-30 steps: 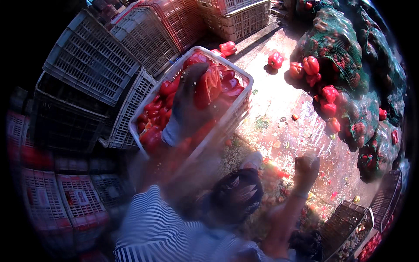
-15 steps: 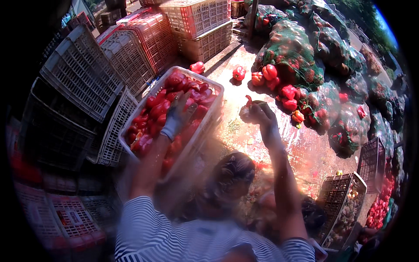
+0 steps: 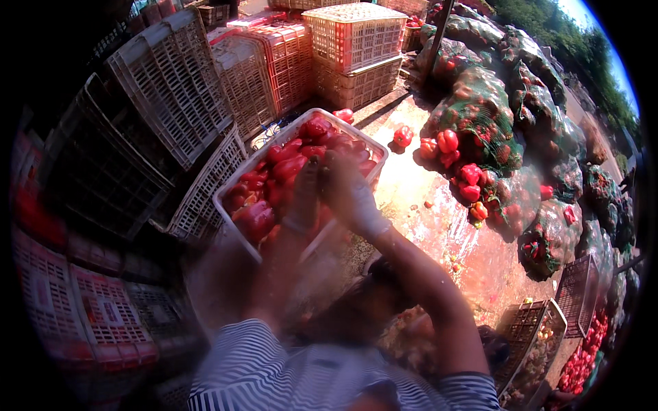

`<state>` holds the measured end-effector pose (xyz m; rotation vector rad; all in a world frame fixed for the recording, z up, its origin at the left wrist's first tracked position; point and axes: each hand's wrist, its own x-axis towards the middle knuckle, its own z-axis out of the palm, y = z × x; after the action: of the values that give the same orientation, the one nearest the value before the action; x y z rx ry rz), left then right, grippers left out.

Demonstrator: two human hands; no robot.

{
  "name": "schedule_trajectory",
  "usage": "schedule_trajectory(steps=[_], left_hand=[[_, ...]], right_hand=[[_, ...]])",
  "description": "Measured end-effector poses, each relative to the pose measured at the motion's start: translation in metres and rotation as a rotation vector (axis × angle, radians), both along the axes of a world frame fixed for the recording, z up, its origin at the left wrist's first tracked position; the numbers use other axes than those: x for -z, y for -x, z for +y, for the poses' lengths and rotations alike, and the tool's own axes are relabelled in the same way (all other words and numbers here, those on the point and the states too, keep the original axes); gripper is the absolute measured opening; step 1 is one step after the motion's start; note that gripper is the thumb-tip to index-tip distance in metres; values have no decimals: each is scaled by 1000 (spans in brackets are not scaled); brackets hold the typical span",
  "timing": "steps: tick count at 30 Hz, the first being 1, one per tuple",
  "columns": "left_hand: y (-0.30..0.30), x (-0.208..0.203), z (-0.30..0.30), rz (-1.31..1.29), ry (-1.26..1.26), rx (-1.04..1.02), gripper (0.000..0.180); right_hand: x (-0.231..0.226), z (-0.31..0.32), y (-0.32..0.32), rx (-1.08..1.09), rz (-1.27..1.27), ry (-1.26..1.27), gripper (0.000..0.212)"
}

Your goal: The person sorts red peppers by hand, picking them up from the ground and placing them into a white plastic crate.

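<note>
A pale plastic crate full of red bell peppers, several of them cut open, stands in front of me. Above its near right part my hands meet, both blurred. My left hand, gloved, has its fingers drawn together beside the other hand. Pale-gloved too, my right hand reaches in from the right with curled fingers. Whatever lies between the fingertips is hidden by blur and shadow.
Stacked plastic crates rise at the left and behind. Whole red peppers lie on the wet floor. Green mesh sacks of peppers line the right side. A dark crate with pale scraps stands at the lower right.
My right hand has swung left from over the floor to meet my left hand above the crate. My left hand has lifted off the peppers. The view has shifted left.
</note>
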<state>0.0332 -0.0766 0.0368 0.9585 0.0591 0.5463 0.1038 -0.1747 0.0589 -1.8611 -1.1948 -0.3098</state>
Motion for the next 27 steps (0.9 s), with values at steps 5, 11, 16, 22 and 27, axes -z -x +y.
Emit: schedule_trajectory(steps=[5, 11, 16, 22, 27], left_hand=[[6, 18, 27, -8, 40, 76, 32], [-5, 42, 34, 36, 27, 102, 39], [1, 53, 31, 137, 28, -98, 43], [12, 36, 45, 134, 213, 272, 46], [19, 33, 49, 67, 389, 223, 40]], right_hand=[[5, -2, 4, -41, 84, 125, 53], [34, -2, -27, -277, 276, 11, 52], [6, 9, 15, 25, 308, 297, 55], [30, 10, 3, -181, 261, 155, 58], [31, 18, -21, -602, 683, 100, 60]])
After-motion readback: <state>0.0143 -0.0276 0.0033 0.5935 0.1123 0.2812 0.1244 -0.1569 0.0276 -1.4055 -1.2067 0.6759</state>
